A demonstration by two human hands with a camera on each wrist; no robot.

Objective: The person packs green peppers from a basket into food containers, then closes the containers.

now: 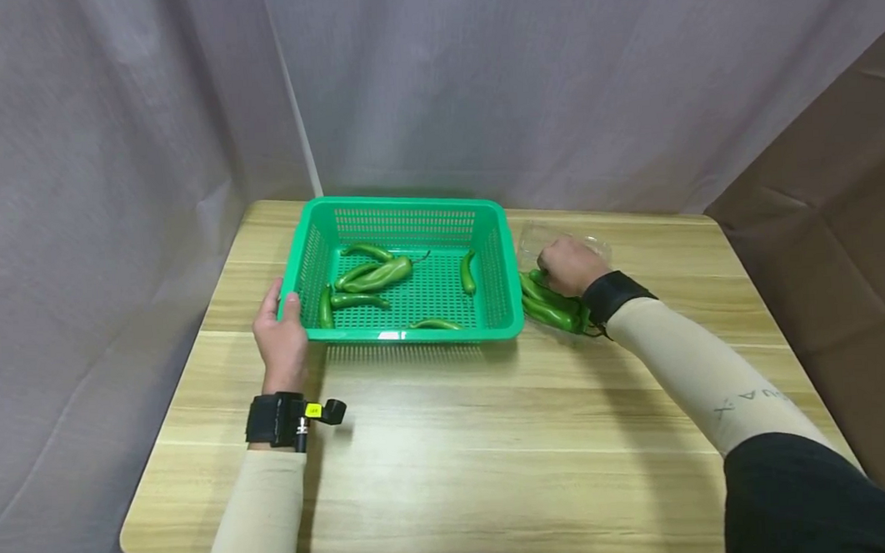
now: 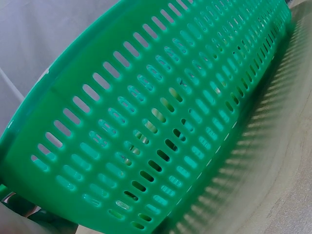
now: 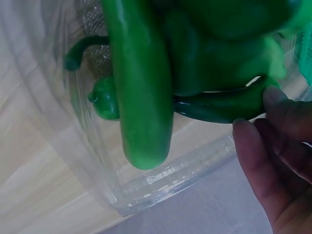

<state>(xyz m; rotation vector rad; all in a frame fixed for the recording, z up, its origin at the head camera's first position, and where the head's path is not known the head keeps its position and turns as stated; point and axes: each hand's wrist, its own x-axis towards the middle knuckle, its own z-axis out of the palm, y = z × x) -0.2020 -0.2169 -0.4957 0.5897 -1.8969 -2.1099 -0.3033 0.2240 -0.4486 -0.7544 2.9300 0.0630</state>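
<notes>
A green plastic basket [image 1: 408, 337] with slotted walls stands on the table, several green peppers [image 1: 379, 276] spread over its floor. At its left near corner my left hand [image 1: 281, 343] grips the rim, thumb on top. To the basket's right lies a clear plastic box [image 1: 532, 237] of green peppers, under my right hand [image 1: 571, 265]. The right wrist view has my thumb and finger pinching the end of a small dark green chili pepper [image 3: 219, 108] inside that box. A larger, lighter green pepper [image 3: 144, 97] lies across its other end.
The light wooden table [image 1: 452, 460] has rounded corners. Grey cloth [image 1: 477, 82] hangs behind it and on the left, with a brown covering [image 1: 852, 205] at the right. The basket's side wall [image 2: 146, 122] fills much of the left wrist view.
</notes>
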